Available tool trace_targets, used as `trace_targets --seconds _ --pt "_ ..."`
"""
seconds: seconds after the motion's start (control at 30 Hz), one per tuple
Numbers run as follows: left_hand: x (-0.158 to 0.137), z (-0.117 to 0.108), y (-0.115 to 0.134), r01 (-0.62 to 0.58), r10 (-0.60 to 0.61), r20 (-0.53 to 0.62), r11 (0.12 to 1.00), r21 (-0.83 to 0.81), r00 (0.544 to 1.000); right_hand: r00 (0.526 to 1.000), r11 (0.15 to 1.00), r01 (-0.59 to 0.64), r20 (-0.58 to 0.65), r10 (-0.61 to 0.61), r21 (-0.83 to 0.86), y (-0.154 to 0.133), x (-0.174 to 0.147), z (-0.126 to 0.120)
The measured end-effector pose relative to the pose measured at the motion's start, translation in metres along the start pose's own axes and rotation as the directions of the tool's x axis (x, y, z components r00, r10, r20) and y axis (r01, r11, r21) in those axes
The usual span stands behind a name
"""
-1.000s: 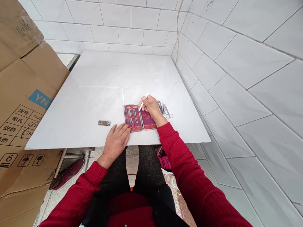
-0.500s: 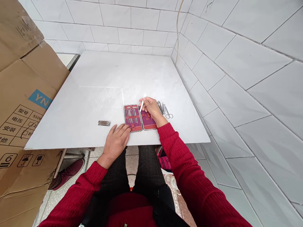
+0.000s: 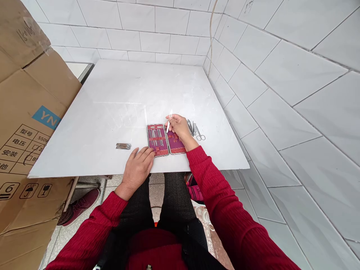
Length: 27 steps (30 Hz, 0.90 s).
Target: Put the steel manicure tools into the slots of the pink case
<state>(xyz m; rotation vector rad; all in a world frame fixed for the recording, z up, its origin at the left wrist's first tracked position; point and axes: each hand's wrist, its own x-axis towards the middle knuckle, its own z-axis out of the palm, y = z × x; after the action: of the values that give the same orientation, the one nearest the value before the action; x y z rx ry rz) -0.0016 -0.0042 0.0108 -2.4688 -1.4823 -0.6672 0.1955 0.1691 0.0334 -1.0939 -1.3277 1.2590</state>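
An open red manicure case (image 3: 157, 140) lies near the front edge of the white table (image 3: 118, 97), with several metal tools strapped in its left half. My right hand (image 3: 180, 127) hovers over the case's right half and pinches a thin white-silver tool (image 3: 169, 123) that points up and away. My left hand (image 3: 138, 165) rests flat on the table edge, fingers spread, fingertips touching the case's front left corner.
A metal nail clipper (image 3: 123, 146) lies left of the case. Small scissors and other metal tools (image 3: 196, 130) lie right of my right hand. Large cardboard boxes (image 3: 30, 112) stand at the left. Tiled walls close the back and right.
The tool in my right hand has tipped from leaning right to more upright over the case. My left hand has stayed still.
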Motion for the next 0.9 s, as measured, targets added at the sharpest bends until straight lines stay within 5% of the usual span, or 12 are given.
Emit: trace_targets --seconds 0.9 --pt "0.0 -0.001 0.001 -0.03 0.03 0.001 0.998 0.055 1.0 0.995 0.992 0.093 0.054 -0.088 -0.085 0.013 -0.004 0.012"
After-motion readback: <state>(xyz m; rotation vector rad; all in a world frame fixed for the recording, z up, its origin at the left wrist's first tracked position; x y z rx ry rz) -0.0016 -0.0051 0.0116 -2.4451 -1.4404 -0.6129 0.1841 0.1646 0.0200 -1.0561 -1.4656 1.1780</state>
